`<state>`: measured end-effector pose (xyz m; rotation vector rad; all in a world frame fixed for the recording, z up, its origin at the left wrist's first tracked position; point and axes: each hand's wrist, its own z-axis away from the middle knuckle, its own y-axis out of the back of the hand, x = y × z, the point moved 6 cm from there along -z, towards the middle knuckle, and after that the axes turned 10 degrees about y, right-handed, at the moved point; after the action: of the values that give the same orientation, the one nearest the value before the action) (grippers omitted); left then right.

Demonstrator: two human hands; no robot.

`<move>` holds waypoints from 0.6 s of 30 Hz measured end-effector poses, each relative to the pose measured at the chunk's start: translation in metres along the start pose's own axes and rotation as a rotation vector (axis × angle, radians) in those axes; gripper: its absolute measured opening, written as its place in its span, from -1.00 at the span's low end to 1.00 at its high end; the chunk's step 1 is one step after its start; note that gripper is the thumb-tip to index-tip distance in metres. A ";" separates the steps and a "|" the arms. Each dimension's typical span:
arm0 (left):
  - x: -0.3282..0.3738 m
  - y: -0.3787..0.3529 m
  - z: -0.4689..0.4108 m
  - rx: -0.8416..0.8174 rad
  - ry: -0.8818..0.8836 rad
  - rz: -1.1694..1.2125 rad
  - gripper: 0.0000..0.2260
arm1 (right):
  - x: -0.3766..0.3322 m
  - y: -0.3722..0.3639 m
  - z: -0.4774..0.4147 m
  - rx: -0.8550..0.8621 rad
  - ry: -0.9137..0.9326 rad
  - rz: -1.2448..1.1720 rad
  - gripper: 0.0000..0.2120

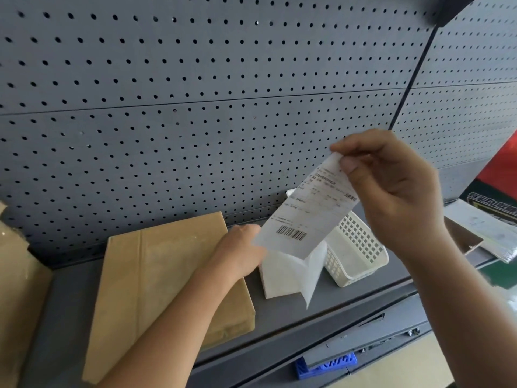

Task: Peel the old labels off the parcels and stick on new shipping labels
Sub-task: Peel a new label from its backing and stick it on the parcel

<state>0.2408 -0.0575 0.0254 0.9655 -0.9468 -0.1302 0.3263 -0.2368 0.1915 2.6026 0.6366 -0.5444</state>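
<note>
right hand [391, 191] pinches label [307, 217] by its top corner, held high, likely to clear the white backing sheet [282, 278] | left hand [237, 250] at label's lower end, fingers hidden, grip unclear | brown parcel [167, 275] flat toward the shelf [349, 303] back edge, probably awaiting the label | print: barcode visible, text unreadable

Two bare arms of one person are in view. The left hand [240, 247] and left forearm [179, 317] enter from 7 o'clock, bare from knuckles to the frame's edge. The right hand [391, 186] and right forearm [458, 303] enter from 4 o'clock, also bare all the way. The right thumb [349, 165] has a short, plain, rounded nail. The right forearm looks broader, being nearer the camera.
</note>
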 end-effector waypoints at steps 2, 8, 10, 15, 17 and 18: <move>0.000 0.018 0.003 0.162 -0.078 0.041 -0.95 | 0.007 -0.011 0.003 -0.071 -0.037 -0.002 -0.73; -0.007 0.068 0.040 0.266 -0.212 0.755 -0.77 | 0.016 -0.039 0.010 -0.207 -0.112 -0.014 -0.77; -0.004 0.076 0.059 0.153 -0.313 0.785 -0.65 | 0.018 -0.049 0.011 -0.242 -0.125 -0.011 -0.76; -0.003 0.080 0.085 0.104 -0.306 0.660 -0.85 | 0.014 -0.076 0.009 -0.282 -0.123 -0.011 -0.74; -0.006 0.082 0.089 0.160 -0.300 0.669 -0.96 | 0.012 -0.087 0.007 -0.300 -0.118 -0.035 -0.74; -0.010 0.083 0.089 0.180 -0.289 0.679 -0.97 | 0.011 -0.091 0.005 -0.307 -0.117 -0.041 -0.74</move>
<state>0.1445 -0.0607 0.1011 0.7510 -1.5270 0.4048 0.2882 -0.1611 0.1554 2.2587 0.6774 -0.5591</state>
